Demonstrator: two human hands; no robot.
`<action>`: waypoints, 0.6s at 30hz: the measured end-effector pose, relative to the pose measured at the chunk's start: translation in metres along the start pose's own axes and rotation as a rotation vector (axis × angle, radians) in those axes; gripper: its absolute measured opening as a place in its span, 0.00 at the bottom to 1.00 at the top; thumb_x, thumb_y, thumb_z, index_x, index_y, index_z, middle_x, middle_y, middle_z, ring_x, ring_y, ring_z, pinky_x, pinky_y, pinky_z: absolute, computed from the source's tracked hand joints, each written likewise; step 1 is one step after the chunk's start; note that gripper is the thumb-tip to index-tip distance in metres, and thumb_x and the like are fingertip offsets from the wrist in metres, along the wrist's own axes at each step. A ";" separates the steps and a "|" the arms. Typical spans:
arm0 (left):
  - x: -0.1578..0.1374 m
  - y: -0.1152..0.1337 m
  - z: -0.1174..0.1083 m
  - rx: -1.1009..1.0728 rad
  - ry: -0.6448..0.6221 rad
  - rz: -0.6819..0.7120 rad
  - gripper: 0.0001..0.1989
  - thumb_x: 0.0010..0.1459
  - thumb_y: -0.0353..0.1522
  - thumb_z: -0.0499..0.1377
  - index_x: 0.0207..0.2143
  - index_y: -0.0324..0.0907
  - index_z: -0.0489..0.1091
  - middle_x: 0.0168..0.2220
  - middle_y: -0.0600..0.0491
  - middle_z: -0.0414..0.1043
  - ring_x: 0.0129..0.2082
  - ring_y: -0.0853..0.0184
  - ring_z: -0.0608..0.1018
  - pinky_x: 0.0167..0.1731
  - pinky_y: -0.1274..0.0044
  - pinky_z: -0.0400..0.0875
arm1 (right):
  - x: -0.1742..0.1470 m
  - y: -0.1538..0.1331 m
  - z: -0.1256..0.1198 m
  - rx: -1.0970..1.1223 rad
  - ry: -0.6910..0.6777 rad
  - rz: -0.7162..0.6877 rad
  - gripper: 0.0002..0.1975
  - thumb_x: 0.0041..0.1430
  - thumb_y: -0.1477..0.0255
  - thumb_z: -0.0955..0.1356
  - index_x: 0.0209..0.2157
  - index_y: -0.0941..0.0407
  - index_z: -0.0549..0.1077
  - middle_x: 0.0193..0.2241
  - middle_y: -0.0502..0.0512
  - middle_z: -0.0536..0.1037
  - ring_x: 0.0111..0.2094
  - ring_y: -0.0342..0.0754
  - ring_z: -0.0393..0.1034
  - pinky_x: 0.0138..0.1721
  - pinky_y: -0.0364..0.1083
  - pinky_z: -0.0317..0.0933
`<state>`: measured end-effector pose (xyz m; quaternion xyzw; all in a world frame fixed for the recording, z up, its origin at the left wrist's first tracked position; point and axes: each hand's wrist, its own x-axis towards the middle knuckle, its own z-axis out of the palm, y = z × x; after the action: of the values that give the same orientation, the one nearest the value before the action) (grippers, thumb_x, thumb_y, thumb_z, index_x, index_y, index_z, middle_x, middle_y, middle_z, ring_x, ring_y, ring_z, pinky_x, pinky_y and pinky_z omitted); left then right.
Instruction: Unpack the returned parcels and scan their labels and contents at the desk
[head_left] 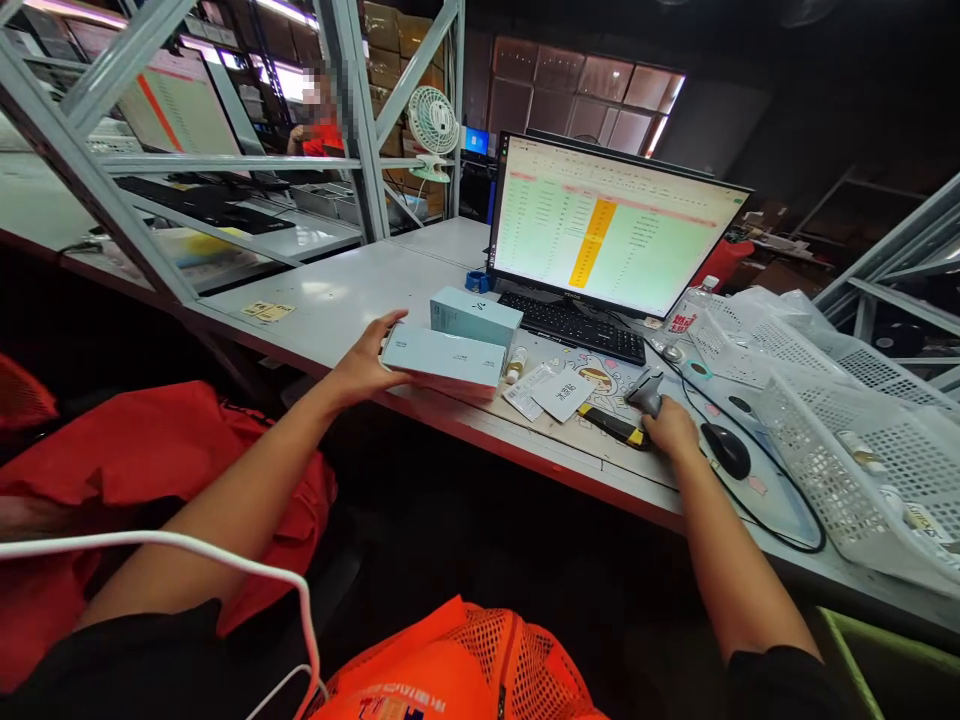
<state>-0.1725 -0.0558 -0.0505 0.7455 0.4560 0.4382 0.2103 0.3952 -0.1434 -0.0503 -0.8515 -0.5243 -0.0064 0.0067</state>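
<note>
My left hand (369, 362) grips the left end of a pale blue box (446, 355) at the desk's front edge, thumb on the far side. Just behind it stands a second pale blue box (477, 316). My right hand (671, 428) is wrapped round the handle of a grey barcode scanner (645, 388), whose head tilts up over the desk mat. Between the hands lie a white card (562, 394), a printed slip (529, 388) and a small white bottle (516, 365). A yellow-and-black utility knife (613, 427) rests beside the scanner.
A monitor (611, 230) and black keyboard (574, 325) stand behind. To the right are a mouse (726, 451) with a looping cable, a plastic bottle (691, 305) and white perforated baskets (832, 470). Grey metal frame posts (352, 120) rise at left, with a clip fan (433, 125).
</note>
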 end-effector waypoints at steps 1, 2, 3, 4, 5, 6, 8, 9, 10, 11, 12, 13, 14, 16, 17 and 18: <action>-0.011 0.003 0.000 0.022 0.025 0.027 0.54 0.44 0.50 0.76 0.69 0.40 0.62 0.61 0.40 0.68 0.56 0.56 0.76 0.58 0.65 0.76 | 0.002 -0.001 -0.003 -0.002 -0.010 0.002 0.26 0.71 0.66 0.66 0.63 0.69 0.69 0.58 0.79 0.75 0.60 0.68 0.73 0.56 0.56 0.66; -0.022 0.006 0.000 0.051 0.051 0.094 0.49 0.47 0.49 0.74 0.67 0.40 0.62 0.60 0.41 0.68 0.56 0.56 0.76 0.59 0.65 0.76 | 0.004 -0.002 -0.007 -0.006 -0.023 0.010 0.27 0.71 0.65 0.67 0.62 0.70 0.69 0.57 0.79 0.75 0.59 0.68 0.73 0.56 0.57 0.66; -0.032 0.011 0.001 0.093 0.070 0.195 0.43 0.52 0.46 0.73 0.65 0.41 0.63 0.59 0.41 0.68 0.58 0.55 0.76 0.60 0.64 0.76 | 0.005 -0.001 -0.013 -0.012 -0.034 0.017 0.27 0.70 0.64 0.68 0.61 0.70 0.70 0.56 0.80 0.76 0.59 0.69 0.74 0.55 0.57 0.67; -0.041 0.017 0.001 0.137 0.084 0.317 0.36 0.56 0.42 0.71 0.63 0.43 0.63 0.60 0.41 0.68 0.61 0.54 0.75 0.62 0.62 0.74 | 0.004 0.002 -0.021 -0.013 -0.044 0.022 0.27 0.70 0.63 0.69 0.60 0.70 0.72 0.55 0.80 0.77 0.57 0.68 0.75 0.53 0.57 0.68; -0.049 0.024 0.002 0.178 0.094 0.442 0.31 0.59 0.37 0.69 0.61 0.44 0.62 0.61 0.41 0.68 0.65 0.53 0.73 0.65 0.59 0.72 | 0.002 0.006 -0.032 0.013 -0.060 0.027 0.26 0.69 0.62 0.70 0.57 0.70 0.74 0.51 0.79 0.78 0.53 0.67 0.77 0.50 0.56 0.69; -0.057 0.032 0.003 0.211 0.100 0.556 0.28 0.61 0.33 0.68 0.61 0.46 0.62 0.63 0.42 0.68 0.68 0.53 0.71 0.67 0.57 0.70 | -0.002 0.011 -0.045 0.077 -0.086 0.028 0.24 0.68 0.61 0.70 0.53 0.68 0.76 0.47 0.77 0.80 0.47 0.64 0.79 0.43 0.54 0.70; -0.069 0.049 0.005 0.239 0.110 0.712 0.27 0.62 0.27 0.67 0.59 0.50 0.61 0.67 0.44 0.66 0.73 0.53 0.66 0.69 0.55 0.69 | -0.015 0.023 -0.074 0.311 -0.180 0.016 0.20 0.68 0.58 0.71 0.43 0.63 0.77 0.34 0.67 0.80 0.30 0.54 0.75 0.28 0.49 0.63; -0.074 0.058 0.007 0.232 0.116 0.761 0.27 0.62 0.25 0.67 0.59 0.51 0.62 0.67 0.46 0.66 0.74 0.53 0.65 0.68 0.55 0.71 | -0.024 0.029 -0.090 0.455 -0.254 0.011 0.18 0.67 0.57 0.72 0.39 0.61 0.76 0.27 0.61 0.77 0.23 0.49 0.69 0.23 0.47 0.57; -0.077 0.065 0.010 0.211 0.114 0.804 0.27 0.62 0.24 0.67 0.58 0.53 0.63 0.68 0.48 0.67 0.74 0.54 0.66 0.68 0.57 0.72 | -0.034 0.034 -0.104 0.586 -0.339 0.009 0.18 0.66 0.57 0.73 0.35 0.59 0.74 0.23 0.56 0.73 0.19 0.45 0.62 0.20 0.45 0.50; -0.079 0.072 0.014 0.178 0.103 0.838 0.27 0.62 0.23 0.67 0.58 0.54 0.64 0.68 0.49 0.68 0.73 0.55 0.67 0.67 0.58 0.73 | -0.045 0.038 -0.117 0.692 -0.382 0.005 0.19 0.64 0.56 0.75 0.33 0.58 0.73 0.21 0.53 0.70 0.17 0.42 0.57 0.20 0.44 0.46; -0.080 0.079 0.020 0.138 0.083 0.865 0.26 0.63 0.23 0.66 0.58 0.55 0.66 0.68 0.51 0.68 0.73 0.56 0.67 0.67 0.59 0.74 | -0.056 0.040 -0.126 0.771 -0.354 0.004 0.20 0.64 0.57 0.76 0.32 0.58 0.72 0.21 0.53 0.69 0.17 0.40 0.55 0.20 0.44 0.44; -0.080 0.085 0.026 0.099 0.056 0.890 0.25 0.64 0.23 0.65 0.58 0.55 0.68 0.68 0.51 0.69 0.73 0.56 0.67 0.67 0.60 0.75 | -0.067 0.041 -0.133 0.830 -0.251 0.008 0.20 0.64 0.56 0.76 0.32 0.58 0.72 0.22 0.54 0.69 0.18 0.39 0.55 0.21 0.44 0.45; -0.080 0.091 0.034 0.066 0.028 0.914 0.24 0.65 0.22 0.64 0.58 0.55 0.69 0.67 0.52 0.70 0.73 0.56 0.67 0.66 0.61 0.75 | -0.078 0.041 -0.136 0.872 -0.090 0.007 0.21 0.66 0.54 0.74 0.32 0.58 0.73 0.24 0.56 0.71 0.20 0.39 0.58 0.22 0.44 0.47; -0.079 0.103 0.049 0.034 -0.030 0.958 0.22 0.66 0.22 0.62 0.57 0.53 0.70 0.68 0.50 0.69 0.73 0.56 0.67 0.65 0.62 0.76 | -0.098 0.041 -0.135 0.894 0.246 -0.030 0.25 0.70 0.50 0.69 0.33 0.59 0.73 0.29 0.60 0.74 0.24 0.40 0.63 0.24 0.44 0.52; -0.078 0.108 0.057 0.036 -0.052 0.975 0.20 0.67 0.22 0.62 0.56 0.51 0.70 0.69 0.48 0.68 0.73 0.55 0.67 0.65 0.63 0.77 | -0.106 0.041 -0.131 0.886 0.342 -0.069 0.27 0.71 0.48 0.68 0.33 0.59 0.74 0.31 0.61 0.75 0.25 0.41 0.65 0.25 0.45 0.54; -0.077 0.114 0.064 0.049 -0.068 0.984 0.20 0.67 0.22 0.62 0.56 0.50 0.70 0.69 0.46 0.67 0.73 0.55 0.67 0.64 0.64 0.77 | -0.113 0.041 -0.126 0.872 0.369 -0.116 0.28 0.71 0.46 0.67 0.33 0.59 0.74 0.31 0.61 0.75 0.26 0.42 0.66 0.25 0.45 0.56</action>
<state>-0.0778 -0.1735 -0.0388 0.8911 0.0527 0.4501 -0.0245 0.3799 -0.2651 0.0735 -0.7234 -0.5147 0.0627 0.4560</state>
